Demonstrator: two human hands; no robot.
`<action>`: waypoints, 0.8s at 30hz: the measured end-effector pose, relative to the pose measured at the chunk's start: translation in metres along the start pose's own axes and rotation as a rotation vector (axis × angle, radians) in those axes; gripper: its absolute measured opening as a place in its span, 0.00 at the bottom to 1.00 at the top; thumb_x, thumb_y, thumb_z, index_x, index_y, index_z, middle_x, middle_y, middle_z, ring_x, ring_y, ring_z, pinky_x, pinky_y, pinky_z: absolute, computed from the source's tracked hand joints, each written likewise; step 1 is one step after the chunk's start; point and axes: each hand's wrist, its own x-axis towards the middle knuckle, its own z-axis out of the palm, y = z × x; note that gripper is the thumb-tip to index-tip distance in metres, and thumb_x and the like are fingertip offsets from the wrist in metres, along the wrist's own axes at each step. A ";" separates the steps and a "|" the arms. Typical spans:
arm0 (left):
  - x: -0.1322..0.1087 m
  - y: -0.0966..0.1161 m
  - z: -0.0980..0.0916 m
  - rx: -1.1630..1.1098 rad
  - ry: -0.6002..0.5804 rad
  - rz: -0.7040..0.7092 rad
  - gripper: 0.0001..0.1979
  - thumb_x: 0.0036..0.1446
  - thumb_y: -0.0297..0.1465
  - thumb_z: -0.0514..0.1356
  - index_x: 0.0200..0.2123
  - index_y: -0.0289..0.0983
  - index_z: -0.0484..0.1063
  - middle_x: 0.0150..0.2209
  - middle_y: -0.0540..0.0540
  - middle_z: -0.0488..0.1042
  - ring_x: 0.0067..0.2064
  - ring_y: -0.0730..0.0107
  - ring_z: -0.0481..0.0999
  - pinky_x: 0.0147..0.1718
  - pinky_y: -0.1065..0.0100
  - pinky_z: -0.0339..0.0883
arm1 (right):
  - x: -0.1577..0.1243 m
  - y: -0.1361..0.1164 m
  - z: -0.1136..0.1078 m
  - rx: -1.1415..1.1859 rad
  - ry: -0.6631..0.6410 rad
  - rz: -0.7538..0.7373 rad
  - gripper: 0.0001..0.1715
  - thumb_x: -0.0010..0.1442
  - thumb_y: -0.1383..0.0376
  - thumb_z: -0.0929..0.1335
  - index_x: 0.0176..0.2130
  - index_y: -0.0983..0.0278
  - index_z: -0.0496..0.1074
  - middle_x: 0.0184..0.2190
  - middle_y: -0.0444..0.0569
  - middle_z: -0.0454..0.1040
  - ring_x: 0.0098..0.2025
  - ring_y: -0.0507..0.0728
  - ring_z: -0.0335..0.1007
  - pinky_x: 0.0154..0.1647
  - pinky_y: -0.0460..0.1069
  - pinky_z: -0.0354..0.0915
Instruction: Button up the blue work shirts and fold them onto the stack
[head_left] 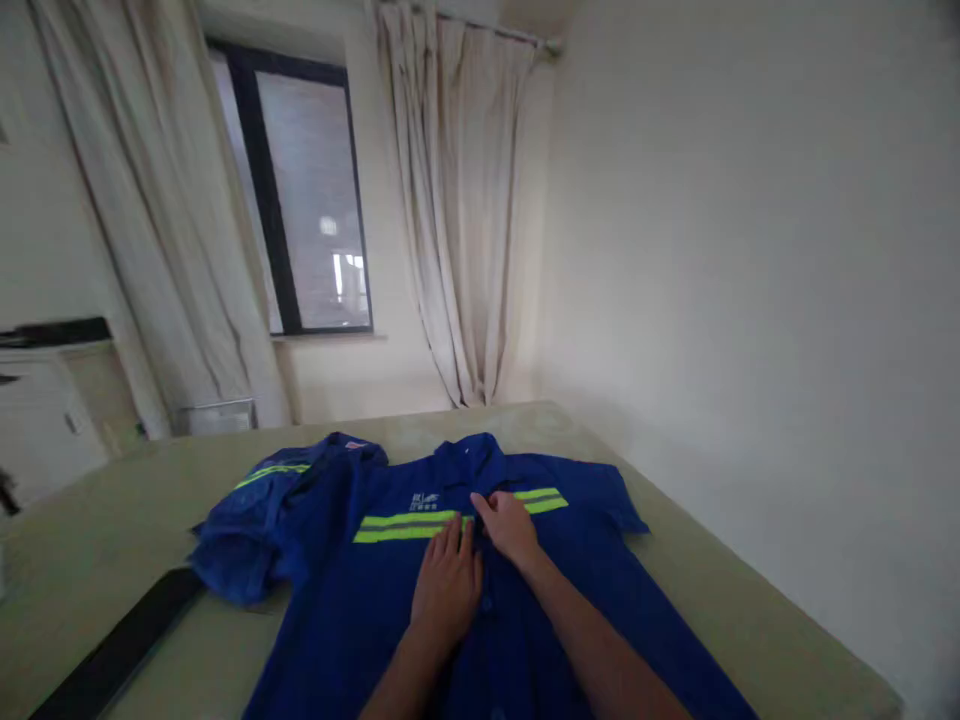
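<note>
A blue work shirt [390, 610] with yellow-green reflective stripes lies spread front-up on a beige bed [675, 560]. My left hand [447, 585] rests flat on the shirt's chest just below the stripe, fingers stretched out together. My right hand [511, 525] sits beside it at the button line, fingers curled in a pinch on the shirt's front placket near the stripe. A second blue garment [266, 520] with the same stripe lies crumpled against the shirt's left shoulder.
A long black flat object [120, 650] lies on the bed at the lower left. Behind the bed are a dark window [307, 200], pale curtains [457, 220] and a white wall on the right. White furniture [37, 420] stands at the left.
</note>
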 end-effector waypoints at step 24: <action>0.060 -0.026 0.004 -0.552 -0.088 -0.256 0.10 0.68 0.34 0.55 0.45 0.41 0.75 0.38 0.48 0.79 0.40 0.65 0.79 0.37 0.69 0.64 | -0.001 0.030 0.034 0.437 0.245 -0.093 0.21 0.62 0.62 0.64 0.49 0.67 0.79 0.39 0.55 0.83 0.39 0.61 0.79 0.43 0.52 0.70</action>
